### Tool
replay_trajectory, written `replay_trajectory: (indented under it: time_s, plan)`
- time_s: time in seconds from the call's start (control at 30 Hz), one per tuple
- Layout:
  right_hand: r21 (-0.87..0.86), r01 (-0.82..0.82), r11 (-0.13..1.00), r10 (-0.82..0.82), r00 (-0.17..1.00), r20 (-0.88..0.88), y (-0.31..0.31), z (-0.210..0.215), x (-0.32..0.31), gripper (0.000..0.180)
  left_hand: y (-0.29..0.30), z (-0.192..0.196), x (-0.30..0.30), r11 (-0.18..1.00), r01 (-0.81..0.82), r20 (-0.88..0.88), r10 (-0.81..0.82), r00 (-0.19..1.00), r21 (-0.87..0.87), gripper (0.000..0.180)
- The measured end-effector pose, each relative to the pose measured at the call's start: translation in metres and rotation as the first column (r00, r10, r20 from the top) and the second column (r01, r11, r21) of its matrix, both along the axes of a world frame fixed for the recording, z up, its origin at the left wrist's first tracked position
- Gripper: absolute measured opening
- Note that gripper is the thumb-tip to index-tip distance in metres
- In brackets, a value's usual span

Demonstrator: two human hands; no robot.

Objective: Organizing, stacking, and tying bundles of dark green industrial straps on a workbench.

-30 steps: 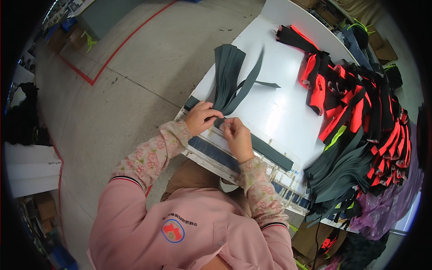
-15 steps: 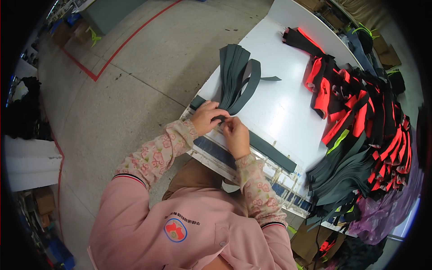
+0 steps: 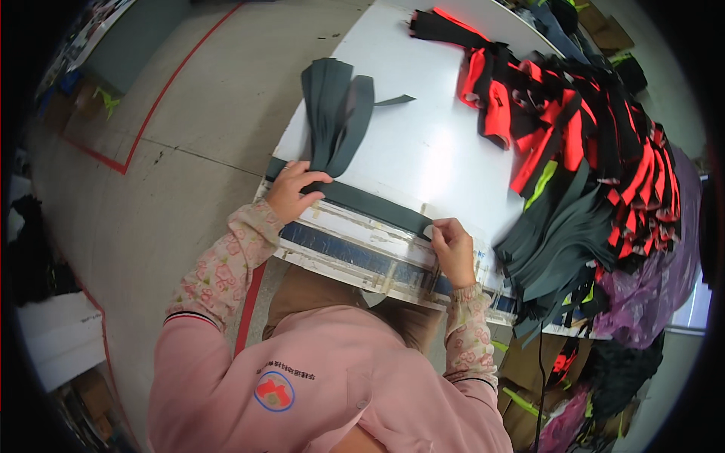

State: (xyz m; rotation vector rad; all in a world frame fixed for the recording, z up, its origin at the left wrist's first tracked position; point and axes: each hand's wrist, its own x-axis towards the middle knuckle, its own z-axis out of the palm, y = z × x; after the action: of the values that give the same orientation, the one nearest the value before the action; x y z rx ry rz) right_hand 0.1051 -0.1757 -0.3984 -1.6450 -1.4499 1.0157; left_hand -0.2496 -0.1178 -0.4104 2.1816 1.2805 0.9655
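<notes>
White table (image 3: 423, 143) w/ fabric pile (image 3: 589, 174), grey concrete floor (image 3: 189, 113), both hands pinching dark strip (image 3: 370, 204) ends

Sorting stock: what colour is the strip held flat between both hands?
Dark grey strip, head view.

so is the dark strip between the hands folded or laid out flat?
Laid out flat. The strip runs straight along the table edge, left hand pressing one end, right hand at the other.
</notes>
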Motion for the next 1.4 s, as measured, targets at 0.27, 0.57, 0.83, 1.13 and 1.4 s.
replay_trajectory:
  time_s: [0.27,0.57,0.83,1.13,1.4]
  plan:
    - [0.141,-0.059,0.988,0.028,0.976,0.216,-0.005,0.001,-0.009,0.011,-0.001,-0.001,0.001,0.999,0.006,-0.019,-0.007,1.000,-0.043,0.035]
    - [-0.026,0.063,0.998,-0.064,0.997,-0.034,0.002,0.032,-0.022,0.012,0.001,-0.001,-0.002,1.000,0.026,-0.014,-0.025,1.000,0.014,0.030]
    - [0.068,-0.097,0.993,0.091,0.992,0.087,0.033,0.041,-0.062,0.058,0.003,-0.005,0.003,0.997,-0.040,0.127,0.031,0.991,0.071,0.018]
    - [0.148,-0.276,0.950,0.279,0.960,0.001,0.048,-0.010,-0.159,0.013,0.004,-0.006,0.002,1.000,-0.027,0.091,0.026,0.995,0.010,0.015]
    - [0.186,-0.239,0.953,0.238,0.971,0.024,0.051,-0.018,-0.184,0.011,0.005,-0.011,-0.003,1.000,-0.011,0.084,0.010,0.996,0.016,0.012]
